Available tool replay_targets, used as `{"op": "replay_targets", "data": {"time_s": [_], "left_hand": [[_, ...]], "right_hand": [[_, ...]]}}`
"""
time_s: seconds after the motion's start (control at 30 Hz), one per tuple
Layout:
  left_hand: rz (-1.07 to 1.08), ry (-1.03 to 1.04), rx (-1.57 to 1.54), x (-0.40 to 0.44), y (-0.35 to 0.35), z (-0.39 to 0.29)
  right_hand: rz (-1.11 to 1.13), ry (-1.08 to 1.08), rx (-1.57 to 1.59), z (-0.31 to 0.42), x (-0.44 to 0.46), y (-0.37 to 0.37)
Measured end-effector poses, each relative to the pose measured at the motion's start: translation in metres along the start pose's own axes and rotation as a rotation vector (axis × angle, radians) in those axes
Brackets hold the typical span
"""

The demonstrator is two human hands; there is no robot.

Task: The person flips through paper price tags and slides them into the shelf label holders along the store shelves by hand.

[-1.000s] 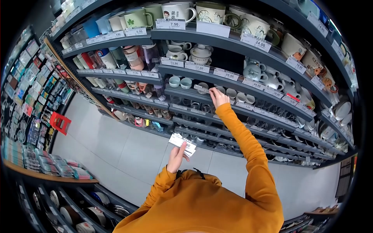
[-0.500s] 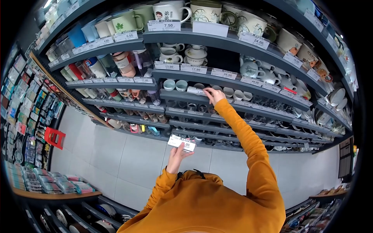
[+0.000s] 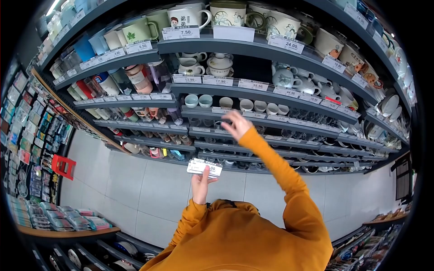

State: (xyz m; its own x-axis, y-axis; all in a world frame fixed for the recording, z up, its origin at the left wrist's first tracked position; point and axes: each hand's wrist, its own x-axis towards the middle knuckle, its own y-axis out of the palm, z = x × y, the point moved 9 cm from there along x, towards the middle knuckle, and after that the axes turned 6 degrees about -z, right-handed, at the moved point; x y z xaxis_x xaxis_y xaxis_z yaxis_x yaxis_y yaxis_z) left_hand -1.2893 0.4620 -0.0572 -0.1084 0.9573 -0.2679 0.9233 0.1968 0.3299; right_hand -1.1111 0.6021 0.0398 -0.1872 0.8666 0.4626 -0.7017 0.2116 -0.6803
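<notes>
My left hand (image 3: 199,189) is closed on a small stack of white price tags (image 3: 197,168), its thumb pressed on the top one, held in front of my body above the floor. My right hand (image 3: 238,125) hangs in front of the shelves with its fingers apart and nothing visible in them. Just beyond its fingertips, a price tag (image 3: 221,110) sits along the shelf edge below a row of small cups. Among these are pale blue cups (image 3: 205,100) and a light cup (image 3: 246,105). Glassware on the shelf below is partly hidden by my right hand.
Shelves above carry mugs (image 3: 187,17), lidded pots (image 3: 220,64) and teapots (image 3: 285,76). Bottles and tumblers (image 3: 138,78) fill the left section. A red folding stool (image 3: 63,167) stands on the grey tiled floor (image 3: 158,185). Packaged goods (image 3: 63,217) lie on a low shelf behind left.
My right hand has let go of the tag at the cup shelf's edge and drawn back toward me, down and left. My left hand still holds the stack.
</notes>
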Motion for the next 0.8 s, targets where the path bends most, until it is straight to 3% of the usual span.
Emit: {"op": "replay_targets", "data": {"time_s": [0.13, 0.37, 0.5, 0.57, 0.8], "left_hand": [[-0.076, 0.053, 0.029, 0.004, -0.005, 0.0], [0.0, 0.053, 0.015, 0.003, 0.022, -0.004], [0.079, 0.041, -0.054, -0.008, 0.046, -0.017], [0.097, 0.026, -0.051, -0.012, 0.048, -0.017], [0.097, -0.041, -0.043, -0.013, 0.041, -0.001]], "right_hand": [[0.16, 0.243, 0.523, 0.048, -0.074, 0.018], [0.004, 0.434, 0.609, 0.026, -0.109, 0.0], [-0.052, 0.494, 0.737, 0.023, -0.094, -0.057], [-0.1, 0.399, 0.751, 0.03, -0.082, -0.091], [-0.093, 0.382, 0.658, 0.037, -0.061, -0.127]]}}
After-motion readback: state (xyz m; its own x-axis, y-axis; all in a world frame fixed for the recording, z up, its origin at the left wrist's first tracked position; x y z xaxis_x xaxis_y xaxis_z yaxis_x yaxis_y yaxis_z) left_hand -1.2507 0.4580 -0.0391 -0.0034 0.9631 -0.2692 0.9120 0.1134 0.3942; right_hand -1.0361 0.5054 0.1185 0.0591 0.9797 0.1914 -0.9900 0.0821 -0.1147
